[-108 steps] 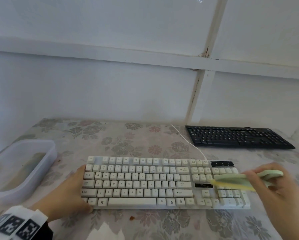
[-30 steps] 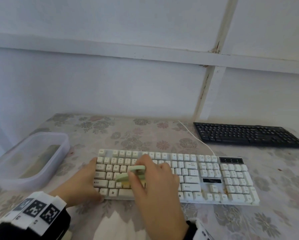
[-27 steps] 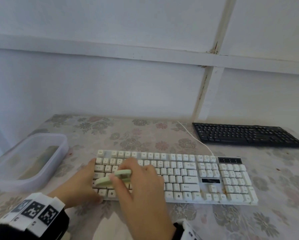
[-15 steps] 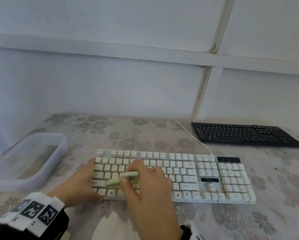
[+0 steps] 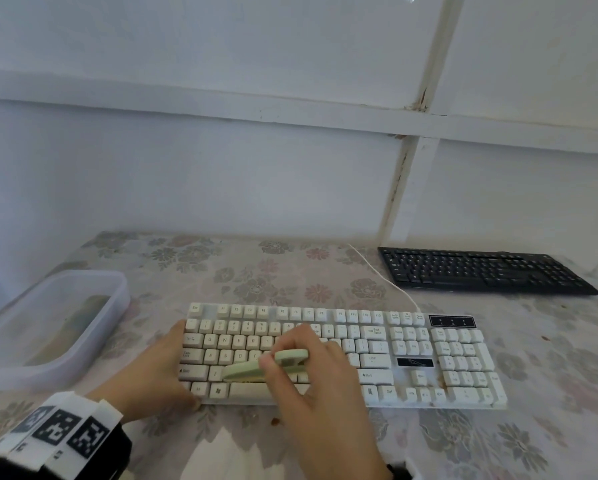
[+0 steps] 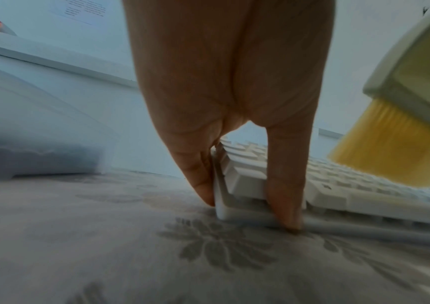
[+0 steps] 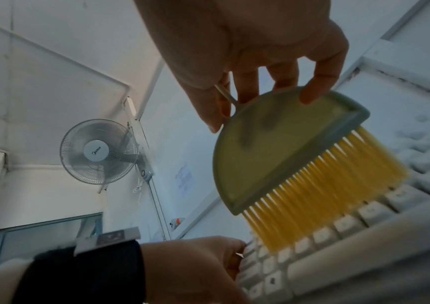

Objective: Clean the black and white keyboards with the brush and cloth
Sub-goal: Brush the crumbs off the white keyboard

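Head view, left to right: translucent plastic tub (image 5: 53,327) at left edge of the floral tablecloth (image 5: 325,441). White keyboard (image 5: 411,355) lower centre; legends Esc, QWERT, Shift, Ctrl readable. Left hand (image 5: 153,374) braces its left end, fingers straight against the side, thumb on the front edge, wrist band with black-and-white square markers (image 5: 61,429). Right hand (image 5: 311,375) pinches the pale green brush (image 5: 266,366) by thumb and fingertips, yellow bristles (image 7: 320,197) down on the lower letter rows. Black keyboard (image 5: 481,273) upper right, well apart. Right wrist view: wall fan (image 7: 97,152), hub logo too blurred to read.
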A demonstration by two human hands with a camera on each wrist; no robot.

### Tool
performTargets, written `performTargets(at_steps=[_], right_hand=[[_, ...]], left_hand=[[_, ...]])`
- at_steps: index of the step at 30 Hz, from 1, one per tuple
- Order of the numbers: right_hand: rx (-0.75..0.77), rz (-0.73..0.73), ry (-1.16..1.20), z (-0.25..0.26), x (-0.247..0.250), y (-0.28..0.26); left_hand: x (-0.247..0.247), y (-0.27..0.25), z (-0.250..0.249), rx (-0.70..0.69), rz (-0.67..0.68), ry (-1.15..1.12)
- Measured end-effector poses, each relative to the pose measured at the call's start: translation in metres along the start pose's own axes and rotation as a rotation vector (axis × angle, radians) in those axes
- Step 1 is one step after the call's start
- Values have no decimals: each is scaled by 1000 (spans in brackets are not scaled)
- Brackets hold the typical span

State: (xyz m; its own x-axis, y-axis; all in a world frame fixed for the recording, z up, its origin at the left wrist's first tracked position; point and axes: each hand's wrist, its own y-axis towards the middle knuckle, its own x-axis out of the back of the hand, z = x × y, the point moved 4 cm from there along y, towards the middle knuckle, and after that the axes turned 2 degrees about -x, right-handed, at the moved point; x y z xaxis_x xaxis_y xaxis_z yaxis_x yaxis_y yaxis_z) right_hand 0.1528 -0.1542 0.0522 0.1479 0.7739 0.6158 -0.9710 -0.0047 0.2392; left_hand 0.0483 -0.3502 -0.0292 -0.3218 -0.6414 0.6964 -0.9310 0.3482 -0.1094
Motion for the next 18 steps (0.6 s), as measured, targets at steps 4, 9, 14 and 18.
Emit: performTargets(at_steps=[4, 9, 14, 18], right_hand=[[-99, -49, -96, -24, 9, -4], [-94, -154, 29, -32, 16, -4], [-125, -190, 65, -42, 18, -8], [-141, -220, 20, -56, 34, -6]], left_hand=[[0, 0, -2, 0, 14, -7], [0, -1, -7, -4, 14, -16], [0, -2, -9, -6, 9, -4], [0, -1, -7, -3, 5, 4]])
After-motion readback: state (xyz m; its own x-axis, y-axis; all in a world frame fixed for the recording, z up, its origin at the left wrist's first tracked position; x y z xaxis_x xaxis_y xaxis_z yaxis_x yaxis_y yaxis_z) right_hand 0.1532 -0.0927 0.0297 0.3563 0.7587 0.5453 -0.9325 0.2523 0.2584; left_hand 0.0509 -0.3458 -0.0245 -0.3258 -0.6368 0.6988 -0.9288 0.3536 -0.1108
